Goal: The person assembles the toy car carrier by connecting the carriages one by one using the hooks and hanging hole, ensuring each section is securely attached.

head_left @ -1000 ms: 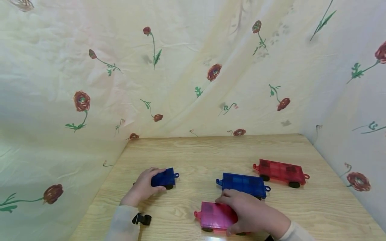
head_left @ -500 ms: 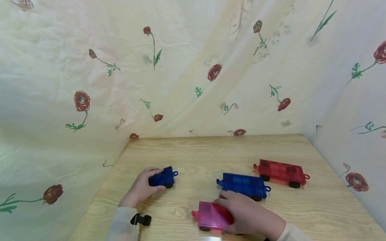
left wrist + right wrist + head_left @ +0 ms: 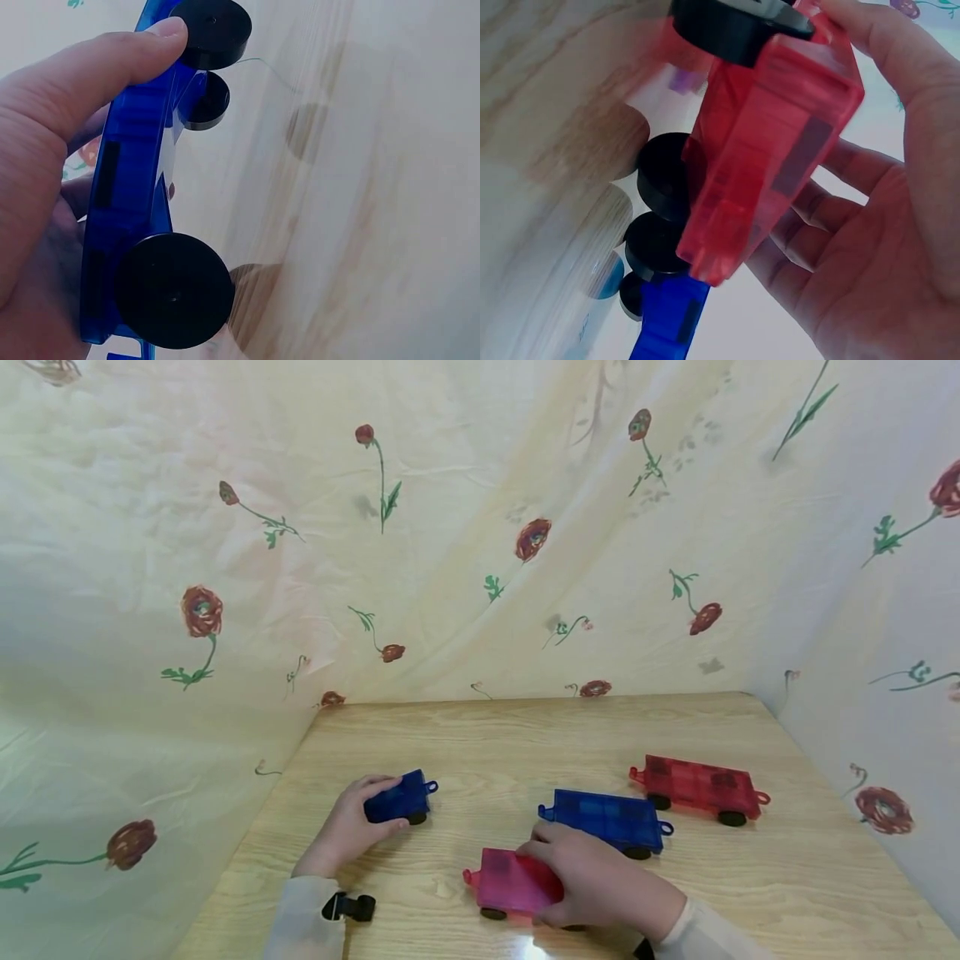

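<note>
On the left of the wooden table, my left hand (image 3: pixel 345 827) grips a see-through blue toy wagon (image 3: pixel 401 797) across its sides. The left wrist view shows the thumb (image 3: pixel 127 64) along its side, above black wheels (image 3: pixel 176 292). My right hand (image 3: pixel 600 881) grips a pink toy wagon (image 3: pixel 502 881) near the front, thumb on one side and fingers on the other. Its hook points left, toward the first wagon. The right hand covers its rear end. Right behind this hand stands a longer-looking blue wagon (image 3: pixel 611 814) with a hook and a ring.
A red toy wagon (image 3: pixel 697 785) stands at the back right of the wooden table (image 3: pixel 480 735), behind the second blue wagon. Flower-printed cloth (image 3: pixel 450 527) hangs around the back and sides. Black straps (image 3: pixel 348 907) sit at the left wrist.
The right hand has moved the pink wagon left and slightly back. The left hand's blue wagon has shifted a little left, and its ring end has turned slightly toward the back. The other wagons stayed put.
</note>
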`<state>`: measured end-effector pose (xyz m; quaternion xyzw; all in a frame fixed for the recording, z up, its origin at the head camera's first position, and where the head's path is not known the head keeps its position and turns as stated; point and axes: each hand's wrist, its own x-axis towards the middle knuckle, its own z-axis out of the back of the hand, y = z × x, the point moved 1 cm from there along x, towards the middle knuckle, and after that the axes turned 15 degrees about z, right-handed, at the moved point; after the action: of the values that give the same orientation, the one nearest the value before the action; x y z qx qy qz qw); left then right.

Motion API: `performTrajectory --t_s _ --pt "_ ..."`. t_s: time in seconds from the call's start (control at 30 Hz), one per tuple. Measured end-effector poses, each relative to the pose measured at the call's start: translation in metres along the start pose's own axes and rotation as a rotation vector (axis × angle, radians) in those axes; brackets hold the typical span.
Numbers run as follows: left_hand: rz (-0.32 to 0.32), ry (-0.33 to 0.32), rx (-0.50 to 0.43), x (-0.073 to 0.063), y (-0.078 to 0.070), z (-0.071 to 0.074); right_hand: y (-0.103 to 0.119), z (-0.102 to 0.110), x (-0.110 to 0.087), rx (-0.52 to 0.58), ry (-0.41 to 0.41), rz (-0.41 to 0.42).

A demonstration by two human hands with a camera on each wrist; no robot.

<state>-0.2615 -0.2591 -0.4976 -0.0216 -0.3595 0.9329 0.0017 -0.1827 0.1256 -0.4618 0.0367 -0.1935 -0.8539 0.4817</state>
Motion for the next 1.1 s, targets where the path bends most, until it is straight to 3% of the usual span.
performTrajectory --t_s 0.7,1.1 --pt "-0.017 -0.023 -0.042 -0.001 0.006 0.004 -0.010 -0.008 0.032 -0.126 -0.099 0.012" --pt "-0.039 -0.019 -0.060 0.000 0.006 0.004 -0.017 -0.008 0.047 -0.205 -0.130 -0.046"
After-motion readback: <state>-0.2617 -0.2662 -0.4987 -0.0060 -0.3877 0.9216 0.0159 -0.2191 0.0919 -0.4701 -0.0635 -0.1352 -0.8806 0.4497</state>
